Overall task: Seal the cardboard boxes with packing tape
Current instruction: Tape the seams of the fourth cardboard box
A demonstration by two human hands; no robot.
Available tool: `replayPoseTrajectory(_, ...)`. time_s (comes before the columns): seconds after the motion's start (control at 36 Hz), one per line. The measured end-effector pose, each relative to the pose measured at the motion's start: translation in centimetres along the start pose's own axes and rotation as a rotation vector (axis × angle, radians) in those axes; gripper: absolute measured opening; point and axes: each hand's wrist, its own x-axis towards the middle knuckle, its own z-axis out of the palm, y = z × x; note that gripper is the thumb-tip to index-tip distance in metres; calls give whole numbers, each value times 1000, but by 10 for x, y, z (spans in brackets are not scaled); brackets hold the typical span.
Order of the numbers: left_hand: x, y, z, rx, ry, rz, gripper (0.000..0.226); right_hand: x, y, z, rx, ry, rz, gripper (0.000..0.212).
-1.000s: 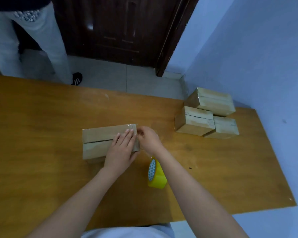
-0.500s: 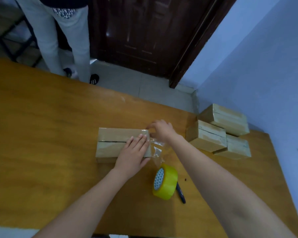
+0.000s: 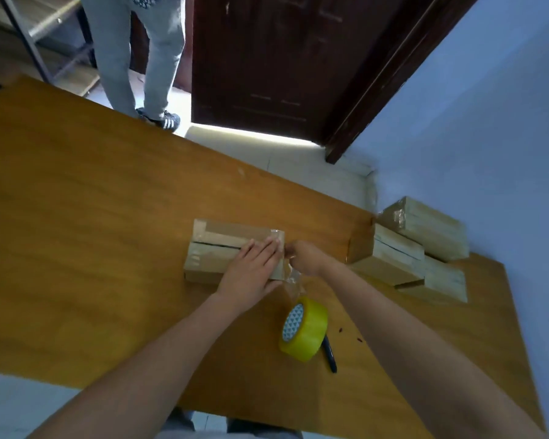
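Head view: left hand [image 3: 251, 270] presses box [image 3: 216, 251] flat.

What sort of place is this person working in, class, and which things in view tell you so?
Probably a plain back room used for packing: a wooden table by a dark door, stacked cardboard boxes against the wall and a roll of yellow packing tape.
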Motion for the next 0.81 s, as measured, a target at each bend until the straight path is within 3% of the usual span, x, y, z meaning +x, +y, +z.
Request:
replayPoseTrajectory(0.06,1,0,-2,-22,-3,2,71,-10,6,7,90,21,10,52)
replayPoseTrajectory(0.11,1,0,-3,-47,-30,-10,72,-17,13,11,169,148,50,58)
replayPoseTrajectory(0.25,0,1,-5,-86,-70,-18,69,-45,16,20,441,461,69,49)
replayPoseTrajectory(0.42,1,5,-8,-86,-123,-8,69,-59,9,57,189,385,-88,34)
replayPoseTrajectory(0.69,3,3,-12,-102,-241,-36,67,-49,-3,65,-151,497,-72,26)
replayPoseTrajectory(0.81,2,4,-14,-101,-255,-39,67,-49,-2,59,-264,523,-153,17)
